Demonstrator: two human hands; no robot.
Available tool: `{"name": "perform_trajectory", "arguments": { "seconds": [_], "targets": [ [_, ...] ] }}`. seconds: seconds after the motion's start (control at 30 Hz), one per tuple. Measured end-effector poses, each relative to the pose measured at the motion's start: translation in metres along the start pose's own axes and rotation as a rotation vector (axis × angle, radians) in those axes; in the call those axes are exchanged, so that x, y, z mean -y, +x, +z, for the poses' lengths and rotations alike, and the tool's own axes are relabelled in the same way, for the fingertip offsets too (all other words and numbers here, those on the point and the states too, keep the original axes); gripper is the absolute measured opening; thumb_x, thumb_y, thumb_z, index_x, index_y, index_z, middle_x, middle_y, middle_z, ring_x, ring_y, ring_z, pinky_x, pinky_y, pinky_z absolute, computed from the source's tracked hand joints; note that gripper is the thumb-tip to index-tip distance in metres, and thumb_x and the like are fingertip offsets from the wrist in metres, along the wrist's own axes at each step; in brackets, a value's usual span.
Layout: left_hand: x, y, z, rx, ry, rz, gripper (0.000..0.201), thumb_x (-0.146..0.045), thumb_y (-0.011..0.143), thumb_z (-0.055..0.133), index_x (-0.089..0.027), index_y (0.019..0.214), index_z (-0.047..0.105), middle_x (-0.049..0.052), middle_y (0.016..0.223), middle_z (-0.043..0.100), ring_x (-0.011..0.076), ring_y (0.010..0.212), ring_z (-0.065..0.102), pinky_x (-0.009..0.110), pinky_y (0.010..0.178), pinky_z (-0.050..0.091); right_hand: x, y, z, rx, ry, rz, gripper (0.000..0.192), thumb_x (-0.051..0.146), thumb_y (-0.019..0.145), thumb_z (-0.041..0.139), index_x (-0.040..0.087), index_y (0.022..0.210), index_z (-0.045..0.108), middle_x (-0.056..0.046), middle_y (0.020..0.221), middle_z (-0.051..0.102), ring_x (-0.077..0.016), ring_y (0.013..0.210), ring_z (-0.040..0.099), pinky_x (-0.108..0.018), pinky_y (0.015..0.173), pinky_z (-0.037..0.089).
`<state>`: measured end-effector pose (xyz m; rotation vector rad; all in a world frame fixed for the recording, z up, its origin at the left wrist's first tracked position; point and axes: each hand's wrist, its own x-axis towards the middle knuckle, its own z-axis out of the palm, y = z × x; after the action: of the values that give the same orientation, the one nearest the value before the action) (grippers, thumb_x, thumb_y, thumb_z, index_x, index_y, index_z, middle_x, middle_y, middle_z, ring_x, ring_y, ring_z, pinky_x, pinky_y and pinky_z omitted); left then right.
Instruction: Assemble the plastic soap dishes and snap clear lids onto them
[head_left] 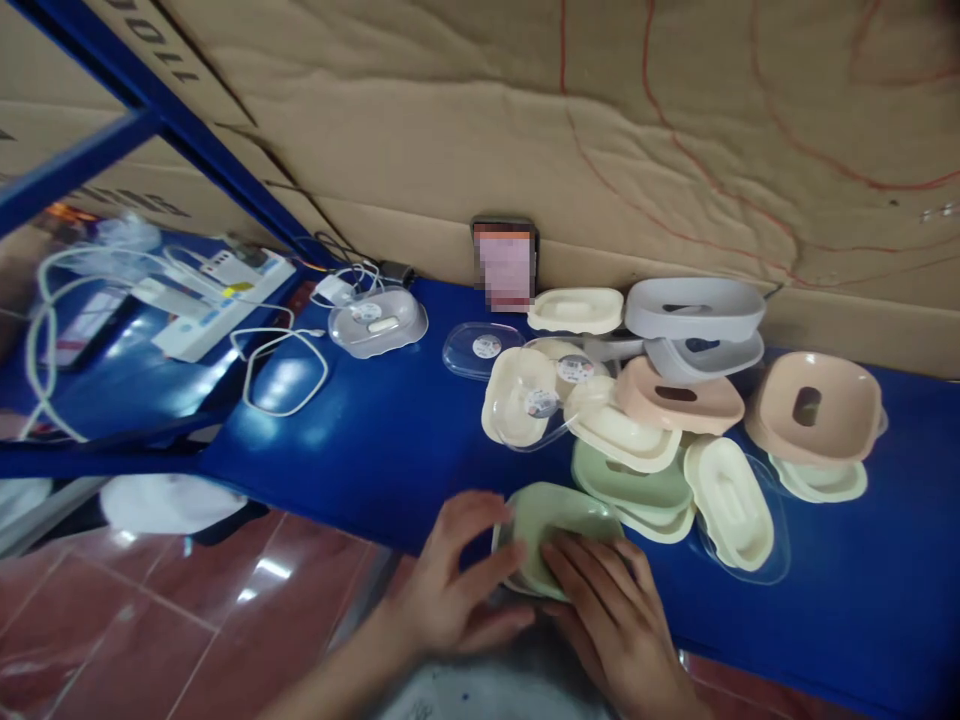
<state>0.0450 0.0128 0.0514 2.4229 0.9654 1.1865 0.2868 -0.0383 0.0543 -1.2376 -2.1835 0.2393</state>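
A light green soap dish (536, 520) is between my hands at the front edge of the blue table. My left hand (461, 580) is around its left end, thumb and fingers spaced apart along the rim. Across the right side and inside of the dish lie the bent fingers of my right hand (611, 600); its thumb is lower, partly hidden. Just beyond are another green soap dish (637, 485) and a cream drain tray (615, 425). A second cream tray (731, 505) rests on a clear lid (780, 545) to the right.
Peach dishes (817, 400) and grey dishes (694, 305) are piled at the back right. A phone (506, 265) leans against the cardboard wall (375, 120). On the left are a lidded grey soap dish (382, 335), a white cable (281, 410) and a power strip (225, 300).
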Motion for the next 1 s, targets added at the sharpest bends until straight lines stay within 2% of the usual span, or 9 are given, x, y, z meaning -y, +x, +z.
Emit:
{"name": "perform_trajectory", "arguments": {
  "seconds": [0.07, 0.13, 0.23, 0.33, 0.47, 0.63, 0.73, 0.87, 1.0],
  "targets": [
    [-0.01, -0.027, 0.009, 0.022, 0.046, 0.002, 0.054, -0.056, 0.093, 0.076, -0.027, 0.137, 0.065, 0.013, 0.132, 0.067, 0.0325, 0.123, 0.065, 0.049, 0.105, 0.056, -0.008, -0.007, -0.014, -0.043, 0.005, -0.009, 0.032, 0.026, 0.111, 0.055, 0.015, 0.139, 0.066, -0.01, 0.121, 0.082, -0.0223, 0.113, 0.073, -0.041, 0.11, 0.043],
    [-0.017, -0.037, 0.019, 0.185, 0.128, 0.006, 0.041, -0.042, 0.095, 0.078, -0.026, 0.132, 0.069, 0.011, 0.132, 0.07, 0.0312, 0.129, 0.063, 0.05, 0.115, 0.049, -0.02, -0.007, -0.031, -0.111, -0.058, -0.004, 0.038, 0.024, 0.109, 0.059, 0.015, 0.146, 0.063, -0.011, 0.121, 0.082, -0.0244, 0.112, 0.073, -0.044, 0.111, 0.043],
    [-0.018, -0.029, 0.03, 0.389, 0.149, 0.038, 0.03, -0.025, 0.101, 0.071, -0.024, 0.13, 0.069, 0.008, 0.139, 0.072, 0.0287, 0.137, 0.061, 0.052, 0.128, 0.035, -0.047, 0.014, -0.058, -0.148, -0.26, 0.045, 0.049, 0.024, 0.104, 0.069, 0.025, 0.152, 0.059, -0.008, 0.126, 0.08, -0.0271, 0.116, 0.073, -0.049, 0.116, 0.036],
    [-0.016, -0.018, 0.03, 0.451, 0.069, 0.036, 0.022, -0.022, 0.103, 0.068, -0.023, 0.124, 0.07, 0.006, 0.141, 0.072, 0.0269, 0.14, 0.06, 0.053, 0.132, 0.028, -0.076, 0.044, -0.077, -0.059, -0.38, 0.044, 0.052, 0.027, 0.104, 0.071, 0.032, 0.153, 0.058, -0.005, 0.137, 0.076, -0.0295, 0.129, 0.068, -0.052, 0.121, 0.029],
    [-0.017, -0.013, 0.023, 0.476, -0.027, 0.027, 0.02, -0.018, 0.102, 0.067, -0.026, 0.12, 0.069, 0.006, 0.144, 0.07, 0.0244, 0.141, 0.06, 0.054, 0.135, 0.024, -0.099, 0.06, -0.082, -0.104, -0.446, 0.047, 0.048, 0.028, 0.104, 0.07, 0.031, 0.151, 0.06, -0.008, 0.148, 0.069, -0.0306, 0.135, 0.064, -0.05, 0.119, 0.033],
    [-0.023, 0.004, 0.024, 0.38, -0.138, -0.02, 0.018, -0.025, 0.105, 0.066, -0.026, 0.122, 0.068, 0.009, 0.149, 0.066, 0.0247, 0.143, 0.058, 0.054, 0.134, 0.028, -0.104, 0.042, -0.066, -0.162, -0.447, 0.097, 0.051, 0.028, 0.105, 0.067, 0.03, 0.155, 0.056, -0.012, 0.153, 0.064, -0.0318, 0.14, 0.061, -0.048, 0.118, 0.035],
    [-0.027, 0.02, 0.03, 0.339, -0.129, 0.013, 0.014, -0.027, 0.106, 0.064, -0.024, 0.12, 0.068, 0.008, 0.148, 0.068, 0.0238, 0.142, 0.059, 0.053, 0.134, 0.025, -0.106, 0.031, -0.061, -0.153, -0.426, 0.108, 0.05, 0.022, 0.106, 0.062, 0.029, 0.155, 0.056, -0.011, 0.149, 0.068, -0.0291, 0.136, 0.065, -0.047, 0.119, 0.035],
    [-0.033, 0.033, 0.037, 0.355, -0.155, 0.08, 0.012, -0.031, 0.107, 0.064, -0.025, 0.117, 0.068, 0.006, 0.148, 0.069, 0.023, 0.138, 0.061, 0.053, 0.134, 0.023, -0.11, 0.026, -0.066, -0.233, -0.416, 0.137, 0.046, 0.016, 0.105, 0.059, 0.027, 0.149, 0.061, -0.009, 0.136, 0.076, -0.026, 0.125, 0.072, -0.045, 0.116, 0.039],
    [-0.038, 0.039, 0.041, 0.374, -0.208, 0.102, 0.012, -0.031, 0.105, 0.067, -0.024, 0.115, 0.068, 0.006, 0.147, 0.069, 0.0222, 0.136, 0.062, 0.05, 0.134, 0.021, -0.115, 0.029, -0.073, -0.207, -0.41, 0.177, 0.045, 0.018, 0.106, 0.058, 0.027, 0.15, 0.061, -0.01, 0.142, 0.073, -0.0274, 0.133, 0.068, -0.046, 0.118, 0.038]
  ]
}}
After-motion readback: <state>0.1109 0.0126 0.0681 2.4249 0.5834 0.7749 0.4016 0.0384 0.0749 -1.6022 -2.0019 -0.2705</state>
